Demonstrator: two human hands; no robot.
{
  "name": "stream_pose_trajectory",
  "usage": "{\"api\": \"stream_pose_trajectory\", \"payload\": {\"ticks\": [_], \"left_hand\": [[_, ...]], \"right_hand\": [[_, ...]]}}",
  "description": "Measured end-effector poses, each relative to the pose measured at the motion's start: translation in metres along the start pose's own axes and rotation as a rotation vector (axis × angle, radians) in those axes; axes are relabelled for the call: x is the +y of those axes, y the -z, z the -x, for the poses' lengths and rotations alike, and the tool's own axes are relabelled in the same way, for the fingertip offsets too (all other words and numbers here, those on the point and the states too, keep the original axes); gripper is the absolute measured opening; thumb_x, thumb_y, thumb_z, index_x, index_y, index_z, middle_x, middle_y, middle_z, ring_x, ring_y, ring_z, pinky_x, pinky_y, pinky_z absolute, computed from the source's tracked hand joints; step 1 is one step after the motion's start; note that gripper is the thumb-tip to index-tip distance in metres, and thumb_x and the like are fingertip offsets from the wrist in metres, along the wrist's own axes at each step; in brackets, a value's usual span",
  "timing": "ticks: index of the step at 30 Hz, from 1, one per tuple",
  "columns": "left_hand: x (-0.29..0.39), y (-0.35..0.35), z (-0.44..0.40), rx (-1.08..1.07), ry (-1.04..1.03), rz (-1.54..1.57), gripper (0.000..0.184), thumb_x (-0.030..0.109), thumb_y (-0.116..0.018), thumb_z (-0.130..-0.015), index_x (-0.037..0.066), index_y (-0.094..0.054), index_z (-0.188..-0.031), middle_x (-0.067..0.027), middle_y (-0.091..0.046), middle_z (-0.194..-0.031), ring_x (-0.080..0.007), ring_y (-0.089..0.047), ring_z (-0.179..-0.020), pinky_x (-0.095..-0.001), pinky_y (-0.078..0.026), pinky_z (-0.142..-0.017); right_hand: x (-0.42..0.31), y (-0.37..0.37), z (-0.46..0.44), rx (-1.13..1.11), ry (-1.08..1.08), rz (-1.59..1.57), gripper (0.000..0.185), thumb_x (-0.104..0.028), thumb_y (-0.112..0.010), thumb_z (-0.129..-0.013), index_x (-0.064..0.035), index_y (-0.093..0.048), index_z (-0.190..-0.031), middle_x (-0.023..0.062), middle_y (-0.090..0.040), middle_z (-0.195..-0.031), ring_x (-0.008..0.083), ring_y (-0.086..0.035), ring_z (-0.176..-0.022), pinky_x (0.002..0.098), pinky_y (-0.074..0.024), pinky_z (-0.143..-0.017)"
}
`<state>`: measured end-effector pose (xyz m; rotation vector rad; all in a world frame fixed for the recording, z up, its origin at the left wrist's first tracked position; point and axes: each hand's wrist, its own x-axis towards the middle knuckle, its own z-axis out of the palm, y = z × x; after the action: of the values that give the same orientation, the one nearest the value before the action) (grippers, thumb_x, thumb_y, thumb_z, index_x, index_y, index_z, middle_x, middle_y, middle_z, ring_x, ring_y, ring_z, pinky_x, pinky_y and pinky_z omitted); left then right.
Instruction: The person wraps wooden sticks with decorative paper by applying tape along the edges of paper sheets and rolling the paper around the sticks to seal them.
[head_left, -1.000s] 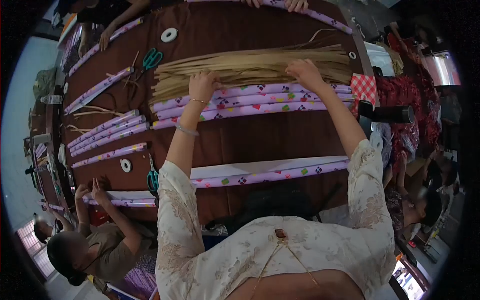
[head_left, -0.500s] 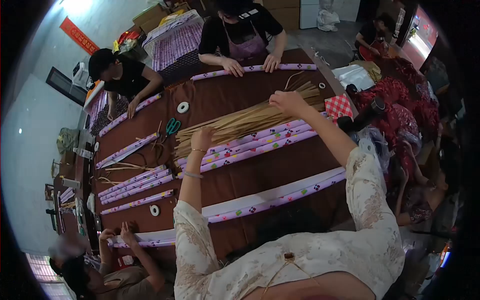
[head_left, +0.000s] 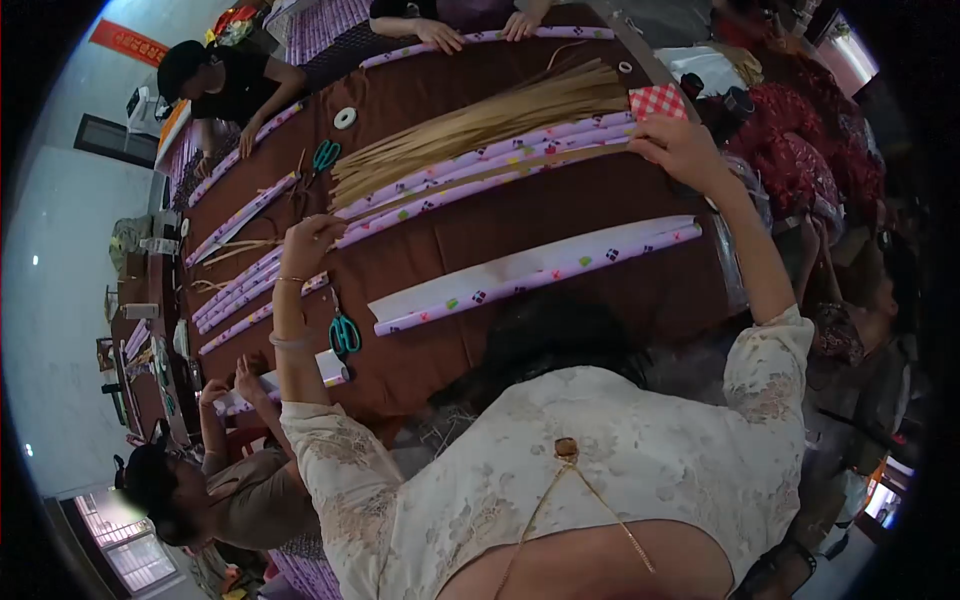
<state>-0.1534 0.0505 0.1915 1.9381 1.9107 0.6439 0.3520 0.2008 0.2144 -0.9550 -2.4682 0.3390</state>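
Note:
A long, thin brown strip (head_left: 560, 158) stretches over the purple patterned rolls. My right hand (head_left: 682, 152) pinches its right end, and my left hand (head_left: 313, 236) is closed at its left end, where the fingers partly hide it. Behind the strip lie several purple patterned rolls (head_left: 545, 137) and a loose pile of similar brown strips (head_left: 480, 115). Closer to my body, a purple patterned sheet (head_left: 540, 270) rests on the brown cloth, partly rolled along its near edge, its white inner side showing.
Teal-handled scissors (head_left: 344, 335) lie near my left forearm, another pair of scissors (head_left: 326, 155) farther back. A white tape roll (head_left: 345, 118) and a red checked cloth (head_left: 657, 101) are on the table. Co-workers handle rolls at the far side and left.
Both hands have moved from above the strip pile, the left leftward and the right rightward and nearer. A single strip now spans between them. The head view has shifted.

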Motion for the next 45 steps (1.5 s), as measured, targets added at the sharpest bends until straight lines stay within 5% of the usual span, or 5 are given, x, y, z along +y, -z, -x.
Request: {"api": "stream_pose_trajectory", "payload": {"ticks": [4, 20, 22, 29, 45], "left_hand": [[0.0, -0.001, 0.038, -0.166, 0.316, 0.224, 0.018, 0.016, -0.063, -0.078, 0.0, -0.064, -0.088, -0.0041, -0.061, -0.071, -0.0087, -0.055, -0.064, -0.024, -0.043, -0.057], [-0.044, -0.057, 0.119, -0.434, 0.399, -0.117, 0.026, 0.023, -0.063, -0.081, -0.001, -0.063, -0.09, -0.0044, -0.058, -0.068, -0.0111, -0.052, -0.061, -0.0267, -0.041, -0.055], [-0.031, -0.061, 0.12, -0.365, 0.596, 0.039, 0.025, 0.023, -0.063, -0.081, 0.0, -0.064, -0.09, -0.0032, -0.058, -0.068, -0.0092, -0.051, -0.06, -0.026, -0.041, -0.053], [-0.095, -0.103, 0.153, -0.01, 0.448, 0.302, 0.027, 0.019, -0.064, -0.078, 0.0, -0.063, -0.098, -0.0074, -0.065, -0.089, -0.0132, -0.06, -0.077, -0.0269, -0.048, -0.07], [-0.1, -0.141, 0.154, 0.384, 0.798, 0.18, 0.032, 0.031, -0.076, -0.063, 0.007, -0.068, -0.082, -0.006, -0.066, -0.072, -0.0141, -0.063, -0.065, -0.0263, -0.049, -0.061]], "right_hand": [[0.006, 0.006, 0.048, -0.086, -0.157, -0.081, 0.016, -0.021, -0.059, -0.08, -0.0052, -0.061, -0.083, 0.0058, -0.055, -0.075, 0.0211, -0.056, -0.068, 0.03, -0.0416, -0.06], [0.121, -0.035, 0.17, -0.374, -0.522, -0.208, 0.023, -0.024, -0.051, -0.088, -0.0013, -0.056, -0.087, 0.0031, -0.051, -0.078, 0.0131, -0.049, -0.071, 0.0262, -0.0386, -0.067], [0.124, -0.04, 0.169, -0.456, -0.602, -0.181, 0.025, -0.025, -0.052, -0.088, -0.0005, -0.056, -0.087, 0.0029, -0.05, -0.078, 0.0123, -0.048, -0.073, 0.0258, -0.0381, -0.069], [0.14, -0.064, 0.163, -0.49, -0.579, -0.125, 0.026, -0.027, -0.052, -0.087, -0.0012, -0.056, -0.087, 0.0057, -0.053, -0.073, 0.0136, -0.05, -0.071, 0.0265, -0.0393, -0.068], [0.151, -0.069, 0.144, -0.551, -0.542, -0.216, 0.029, -0.029, -0.051, -0.088, 0.0001, -0.054, -0.084, 0.0042, -0.05, -0.071, 0.0123, -0.047, -0.069, 0.0253, -0.0383, -0.066]]}}
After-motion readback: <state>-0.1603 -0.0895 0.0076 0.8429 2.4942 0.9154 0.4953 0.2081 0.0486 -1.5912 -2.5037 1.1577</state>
